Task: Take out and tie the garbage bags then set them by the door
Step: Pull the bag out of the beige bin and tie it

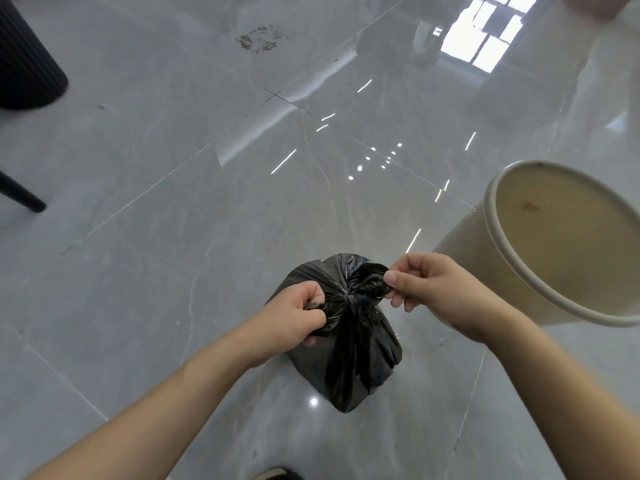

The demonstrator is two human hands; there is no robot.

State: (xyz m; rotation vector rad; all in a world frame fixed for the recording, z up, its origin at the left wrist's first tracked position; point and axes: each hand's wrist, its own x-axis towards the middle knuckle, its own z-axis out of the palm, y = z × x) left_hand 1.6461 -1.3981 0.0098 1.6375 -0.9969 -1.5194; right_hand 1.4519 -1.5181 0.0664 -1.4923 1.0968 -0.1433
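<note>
1. A black garbage bag (349, 344) sits low in the middle of the view over the glossy grey tiled floor (173, 220); whether its base touches the tiles or hangs just above them cannot be told.
2. The bag's neck is gathered into a tight bunch at the top, with creases fanning out from that bunch down over the full body below.
3. The left hand (294, 317) is on the left side of the bunch, its fingers curled and pinching a twisted tail of black plastic, which shows between thumb and fingers.
4. The right hand (429, 289) is on the right side, slightly higher, thumb and forefinger pinching the other crumpled tail of plastic; the remaining fingers are curled under.
5. The two tails run outward from the central bunch toward each hand, so the bunch lies between the two grips and the bulk of the bag lies beneath and a little nearer to the person than the hands.
6. A cream round bin (519, 271) stands just right of the bag, its mouth open, with no liner inside and a small brownish stain on the inner bottom.
7. A dark ribbed object (24, 60) stands at the far left, with a black leg (24, 195) below it.
8. A patch of scattered debris (259, 38) lies on the tiles far ahead.
9. The tip of a shoe (277, 474) shows at the bottom edge.
</note>
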